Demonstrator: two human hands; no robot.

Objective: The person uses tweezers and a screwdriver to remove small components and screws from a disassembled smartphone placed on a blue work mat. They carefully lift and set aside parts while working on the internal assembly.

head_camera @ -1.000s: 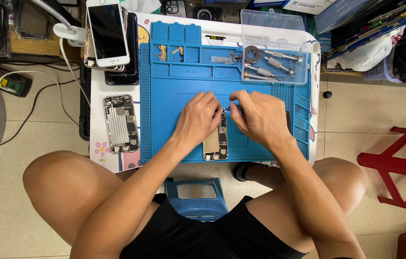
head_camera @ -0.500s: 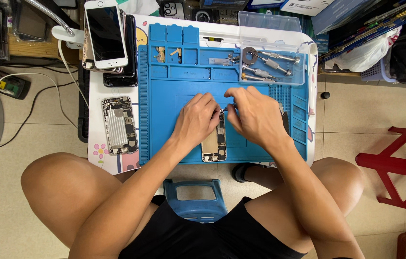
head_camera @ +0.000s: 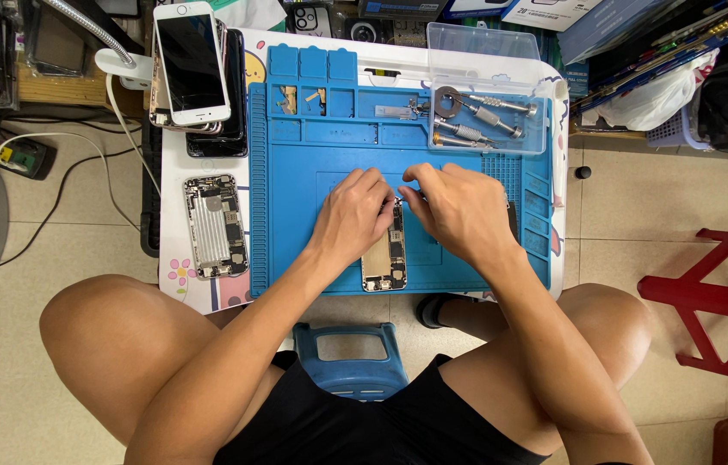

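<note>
An opened phone body (head_camera: 386,258) with its insides showing lies on the blue repair mat (head_camera: 295,250) near the front edge. My left hand (head_camera: 351,215) rests curled on the phone's upper left part and holds it down. My right hand (head_camera: 460,211) comes in from the right, its thumb and forefinger pinched on a small metal piece (head_camera: 398,201) at the phone's top edge. The fingertips of both hands almost meet there. What lies under my palms is hidden.
A second opened phone shell (head_camera: 216,226) lies on the white table left of the mat. A stack of phones (head_camera: 193,65) sits at the back left. A clear box of screwdrivers (head_camera: 486,116) stands at the back right. A red stool (head_camera: 717,301) is on the right, a blue stool (head_camera: 351,355) between my knees.
Both hands stay at the top of the opened phone with only small finger movements. The view has shifted slightly.
</note>
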